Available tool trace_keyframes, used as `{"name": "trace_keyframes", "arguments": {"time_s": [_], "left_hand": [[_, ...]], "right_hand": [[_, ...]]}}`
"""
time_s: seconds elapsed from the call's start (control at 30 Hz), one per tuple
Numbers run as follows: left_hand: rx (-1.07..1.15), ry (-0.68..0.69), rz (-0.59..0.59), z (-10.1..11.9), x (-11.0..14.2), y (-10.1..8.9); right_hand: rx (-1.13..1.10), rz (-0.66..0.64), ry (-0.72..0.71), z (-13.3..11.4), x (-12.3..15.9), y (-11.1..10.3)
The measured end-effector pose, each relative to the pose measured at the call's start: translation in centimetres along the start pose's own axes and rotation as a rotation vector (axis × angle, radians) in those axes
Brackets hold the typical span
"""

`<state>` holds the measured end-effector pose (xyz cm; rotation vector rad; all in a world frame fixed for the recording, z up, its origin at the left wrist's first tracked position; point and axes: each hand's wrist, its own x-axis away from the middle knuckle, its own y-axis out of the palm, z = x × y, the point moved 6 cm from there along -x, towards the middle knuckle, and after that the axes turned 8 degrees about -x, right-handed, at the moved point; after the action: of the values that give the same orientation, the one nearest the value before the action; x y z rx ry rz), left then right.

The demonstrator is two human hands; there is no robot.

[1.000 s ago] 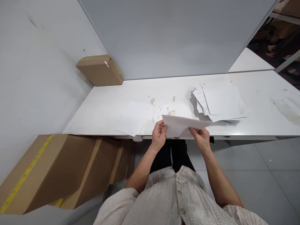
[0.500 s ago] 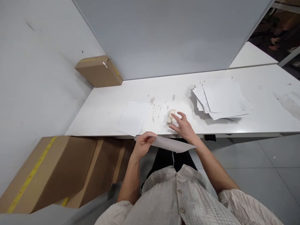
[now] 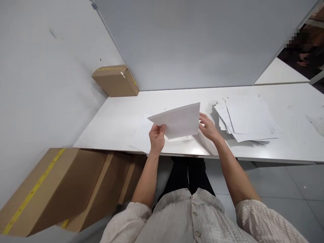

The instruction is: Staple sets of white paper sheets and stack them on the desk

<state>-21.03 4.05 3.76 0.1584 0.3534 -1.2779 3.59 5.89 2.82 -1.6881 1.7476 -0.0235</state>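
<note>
My left hand pinches the lower left corner of a few white sheets and holds them tilted above the white table. My right hand is at the sheets' right edge with its fingers curled. The fingertips lie behind the paper, so what they grip is hidden. The small beige stapler seen earlier does not show; the raised sheets cover that spot.
A loose pile of white paper lies right of my right hand. More sheets lie flat near the front edge. A cardboard box sits in the back left corner; bigger cartons stand under the table. A grey partition backs the table.
My left hand lifted the sheets from below the table edge to above the table. My right hand left the stapler's spot and came to the sheets' right edge.
</note>
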Motion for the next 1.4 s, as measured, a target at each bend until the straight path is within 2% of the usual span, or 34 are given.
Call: {"name": "trace_keyframes", "arguments": {"time_s": [0.13,0.23,0.33,0.43,0.57,0.7,0.83,1.03,1.13,1.27,1.4], "left_hand": [[-0.037,0.048,-0.088,-0.1,-0.1,2.3],[-0.036,0.014,-0.234,-1.1,1.2,4.4],[-0.031,-0.033,-0.307,-1.9,2.3,5.4],[-0.027,-0.052,-0.304,-1.6,2.6,5.3],[-0.062,-0.072,-0.277,-0.3,2.7,4.5],[-0.047,-0.163,-0.288,0.7,3.3,4.1],[-0.011,-0.265,-0.325,0.7,4.0,4.2],[-0.047,-0.327,-0.364,0.0,5.3,4.1],[-0.098,-0.382,-0.433,-1.2,6.8,3.9],[-0.172,-0.506,-0.628,-3.7,9.0,4.1],[-0.438,-0.471,-0.728,-4.6,8.9,4.5]], "right_hand": [[-0.379,0.137,0.115,-1.5,1.9,-1.9],[-0.428,0.166,0.137,-1.7,3.3,-1.3],[-0.458,0.196,0.204,-0.7,4.3,-0.4],[-0.468,0.223,0.251,-0.4,4.8,-0.2],[-0.415,0.264,0.304,-1.3,5.3,-1.1],[-0.411,0.291,0.371,-2.3,6.2,-1.8],[-0.428,0.315,0.421,-2.9,6.8,-2.1],[-0.349,0.319,0.514,-2.7,8.1,-2.1],[-0.369,0.274,0.624,-1.7,9.9,-1.4],[-0.452,0.138,0.809,0.0,13.3,0.3],[-0.391,0.138,0.895,1.2,14.9,0.3]]}}
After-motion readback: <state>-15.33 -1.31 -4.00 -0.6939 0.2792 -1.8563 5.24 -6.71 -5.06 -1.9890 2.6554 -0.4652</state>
